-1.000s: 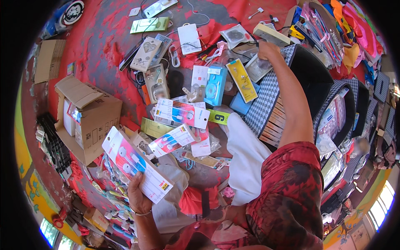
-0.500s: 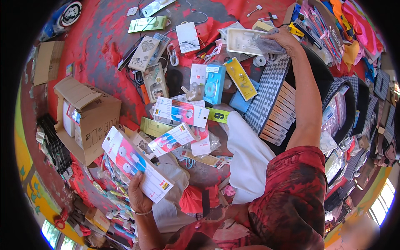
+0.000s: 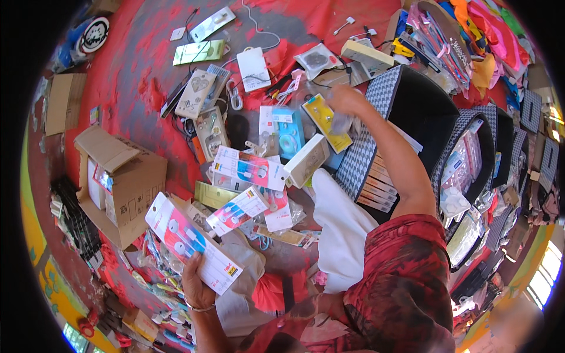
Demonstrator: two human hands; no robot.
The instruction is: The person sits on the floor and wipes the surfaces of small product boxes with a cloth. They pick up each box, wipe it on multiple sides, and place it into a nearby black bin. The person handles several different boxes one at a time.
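My left hand (image 3: pixel 199 285) is closed on the lower edge of a white, pink and blue earphone package (image 3: pixel 191 238), held tilted over my lap. Above the yellow package (image 3: pixel 327 122) is my right hand (image 3: pixel 347 101), smeared by motion. A blurred grey cloth (image 3: pixel 342 123) hangs from its fingers. Left of that hand lies a blue package (image 3: pixel 288 138). A cream-white box (image 3: pixel 307 160) leans on the pile near my knee. More earphone packages, one wide (image 3: pixel 250 167) and one smaller (image 3: pixel 238 210), overlap in front of me.
An open cardboard box (image 3: pixel 132 188) stands at the left. Houndstooth-patterned cases (image 3: pixel 371 129) with black insides line the right, one holding a row of small boxes (image 3: pixel 379 185). Cables, a clear packet (image 3: pixel 318 60) and a long cream box (image 3: pixel 368 54) lie at the far side.
My right hand has come nearer and left with the grey cloth. The white box it was over now sits by my knee, uncovering the clear packet. My left hand keeps its package.
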